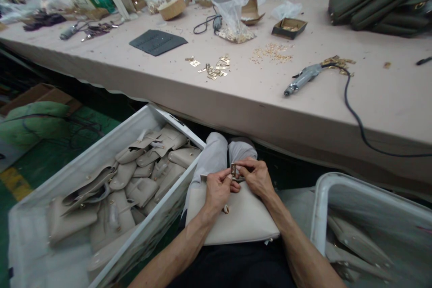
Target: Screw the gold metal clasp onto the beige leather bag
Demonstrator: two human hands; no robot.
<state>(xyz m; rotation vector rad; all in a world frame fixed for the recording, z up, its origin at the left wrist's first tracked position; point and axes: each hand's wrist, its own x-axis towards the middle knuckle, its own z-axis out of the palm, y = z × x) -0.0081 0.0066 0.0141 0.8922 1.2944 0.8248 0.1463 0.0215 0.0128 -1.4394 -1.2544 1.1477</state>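
One long worktop (236, 94) carries one powered screwdriver (302, 78) with its cord, one dark leather panel (158, 42), and scattered gold fittings (216, 67), too many and too small to count. Two white crates flank the lap: the left crate (101, 153) is heaped with beige bags, the right crate (320, 207) shows a few more. One beige bag (243, 220) lies flat across the lap, long axis left to right. At its far edge, one gold clasp (233, 169) stands upright between both hands, equally near each. Left hand (218, 189) fingers pinch the clasp's near side; right hand (256, 175) fingers close on its top.
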